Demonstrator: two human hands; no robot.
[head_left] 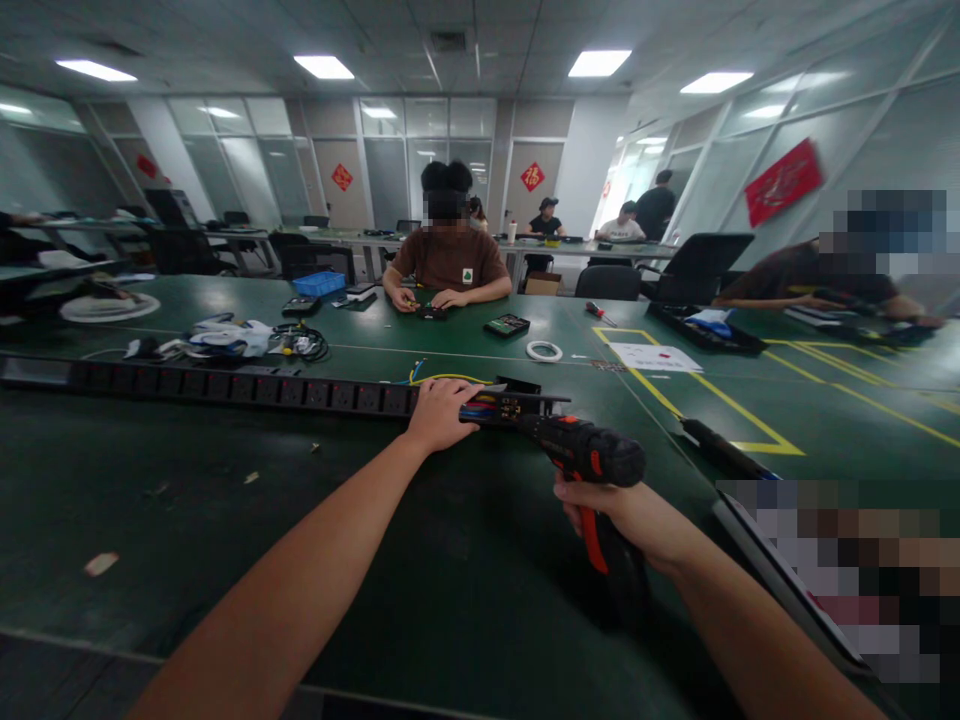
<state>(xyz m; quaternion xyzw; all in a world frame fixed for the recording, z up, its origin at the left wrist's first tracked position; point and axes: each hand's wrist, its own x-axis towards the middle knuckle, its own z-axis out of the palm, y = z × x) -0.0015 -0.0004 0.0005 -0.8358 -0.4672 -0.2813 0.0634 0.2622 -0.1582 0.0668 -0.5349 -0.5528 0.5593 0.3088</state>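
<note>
A long black power strip [292,390] with a row of sockets lies across the green table. Near its right end my left hand [442,412] is wrapped over the housing and holds it. Red and blue wires [480,408] show in the opened end beside my fingers, and a yellow-green wire [457,379] loops behind. My right hand [607,510] grips a black and orange cordless drill [585,448] by its handle. The drill's nose points left at the strip's open end; whether the bit touches a screw cannot be made out.
Behind the strip lie bagged parts and a coil of black cable [304,342], a blue bin [319,284], a white tape roll [544,351] and a screwdriver [600,313]. A black tool [727,450] rests to the right. Co-workers sit across and at right.
</note>
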